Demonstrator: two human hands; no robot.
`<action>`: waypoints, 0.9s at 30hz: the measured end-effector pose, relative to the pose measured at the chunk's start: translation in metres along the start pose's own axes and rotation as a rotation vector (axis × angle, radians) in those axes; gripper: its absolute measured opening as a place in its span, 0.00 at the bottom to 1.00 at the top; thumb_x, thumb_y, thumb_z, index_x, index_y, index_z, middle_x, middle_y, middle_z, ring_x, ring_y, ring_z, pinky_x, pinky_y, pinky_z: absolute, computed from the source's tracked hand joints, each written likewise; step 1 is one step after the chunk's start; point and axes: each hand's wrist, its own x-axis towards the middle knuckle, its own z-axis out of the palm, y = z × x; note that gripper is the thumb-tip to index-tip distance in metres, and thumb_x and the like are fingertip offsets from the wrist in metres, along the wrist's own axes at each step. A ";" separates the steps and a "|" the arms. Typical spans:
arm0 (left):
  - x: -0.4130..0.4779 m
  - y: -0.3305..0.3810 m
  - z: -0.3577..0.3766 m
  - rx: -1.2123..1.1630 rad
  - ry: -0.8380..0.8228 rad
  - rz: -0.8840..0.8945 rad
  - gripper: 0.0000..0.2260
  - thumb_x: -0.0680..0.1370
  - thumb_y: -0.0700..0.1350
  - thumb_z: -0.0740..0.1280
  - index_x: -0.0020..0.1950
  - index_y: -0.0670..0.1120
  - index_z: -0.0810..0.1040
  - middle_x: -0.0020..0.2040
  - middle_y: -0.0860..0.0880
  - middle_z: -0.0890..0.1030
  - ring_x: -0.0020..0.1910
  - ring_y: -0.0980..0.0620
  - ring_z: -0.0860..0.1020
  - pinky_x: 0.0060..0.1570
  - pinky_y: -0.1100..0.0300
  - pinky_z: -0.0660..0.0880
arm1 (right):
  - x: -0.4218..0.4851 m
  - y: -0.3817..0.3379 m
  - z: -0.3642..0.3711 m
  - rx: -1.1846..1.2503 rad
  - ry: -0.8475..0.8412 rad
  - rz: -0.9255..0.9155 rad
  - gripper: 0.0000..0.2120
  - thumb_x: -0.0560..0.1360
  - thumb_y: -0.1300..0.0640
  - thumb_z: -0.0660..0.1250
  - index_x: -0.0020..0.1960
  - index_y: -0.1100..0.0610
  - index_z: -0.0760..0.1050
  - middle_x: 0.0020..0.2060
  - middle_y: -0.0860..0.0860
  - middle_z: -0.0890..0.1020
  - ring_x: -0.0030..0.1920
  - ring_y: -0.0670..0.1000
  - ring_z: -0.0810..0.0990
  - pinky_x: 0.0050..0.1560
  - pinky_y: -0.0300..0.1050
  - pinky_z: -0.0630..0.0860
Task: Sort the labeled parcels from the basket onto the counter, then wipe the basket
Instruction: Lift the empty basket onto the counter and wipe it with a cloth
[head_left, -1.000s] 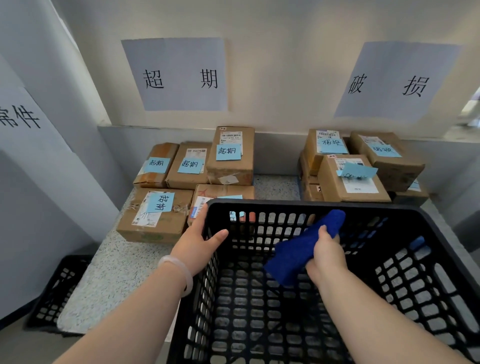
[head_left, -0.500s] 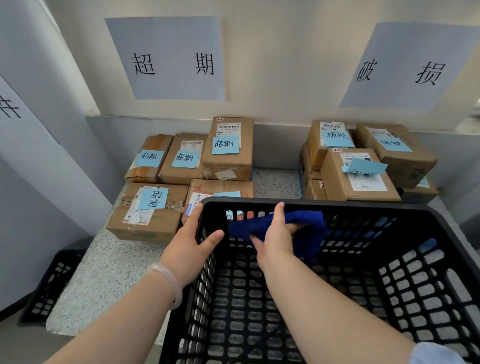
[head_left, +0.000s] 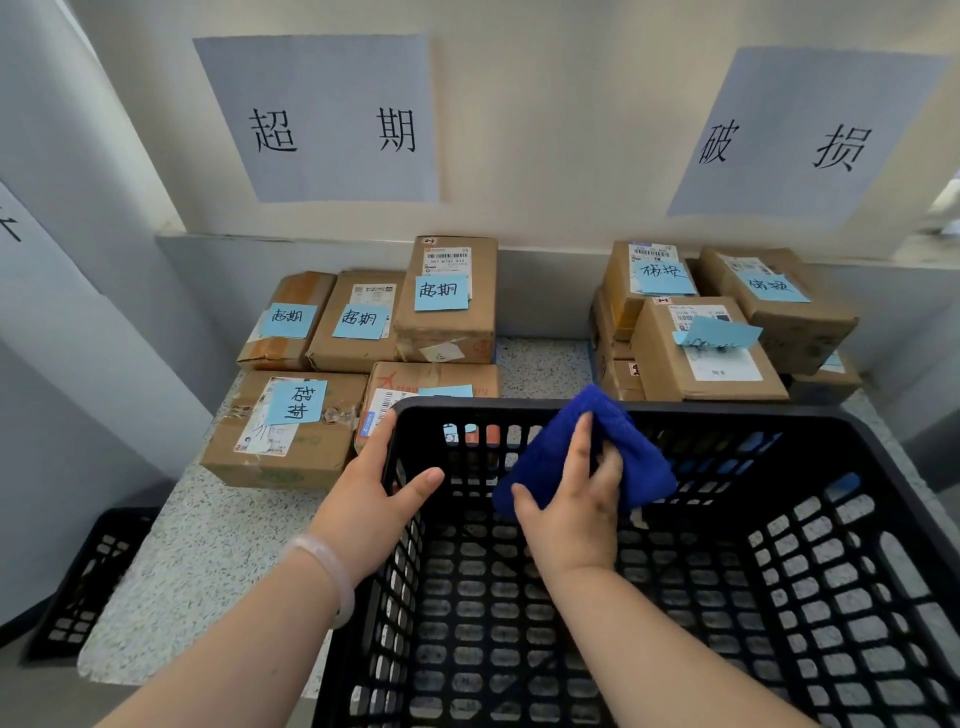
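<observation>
A black perforated plastic basket (head_left: 810, 551) fills the lower right, with no parcels inside. My left hand (head_left: 371, 499) grips its far left corner, thumb inside the rim. My right hand (head_left: 576, 499) presses a folded blue cloth (head_left: 558, 457) against the inside of the far wall. Cardboard parcels with blue sticky labels lie on the speckled counter (head_left: 208, 540): a left group (head_left: 363, 332) under one wall sign and a right group (head_left: 711, 322) under another.
Two paper signs hang on the wall, one at the left (head_left: 317, 117) and one at the right (head_left: 795, 137). A second black basket (head_left: 88, 577) sits on the floor at the lower left. A grey partition stands at the left.
My right hand has slid the blue cloth back to the right along the far wall's inside. My left hand has kept its hold on the corner.
</observation>
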 end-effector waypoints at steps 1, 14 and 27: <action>0.000 0.000 0.000 0.000 -0.001 0.001 0.37 0.78 0.56 0.68 0.80 0.62 0.49 0.78 0.55 0.63 0.76 0.52 0.62 0.69 0.56 0.63 | 0.002 0.003 -0.002 -0.062 0.024 -0.027 0.54 0.71 0.46 0.73 0.78 0.42 0.34 0.74 0.56 0.49 0.75 0.58 0.58 0.72 0.53 0.62; 0.001 -0.001 -0.001 0.004 -0.007 0.001 0.38 0.77 0.57 0.69 0.81 0.60 0.50 0.79 0.55 0.61 0.77 0.52 0.60 0.72 0.53 0.62 | 0.070 0.025 -0.055 -0.474 0.102 -0.430 0.32 0.73 0.50 0.72 0.75 0.47 0.66 0.71 0.54 0.71 0.75 0.59 0.63 0.76 0.62 0.52; 0.002 0.001 0.002 0.001 0.004 0.002 0.36 0.79 0.53 0.68 0.81 0.59 0.49 0.78 0.57 0.61 0.76 0.57 0.61 0.68 0.63 0.59 | 0.065 -0.076 -0.003 -0.461 -0.203 -0.705 0.26 0.81 0.46 0.59 0.76 0.49 0.58 0.67 0.51 0.71 0.63 0.56 0.70 0.63 0.54 0.65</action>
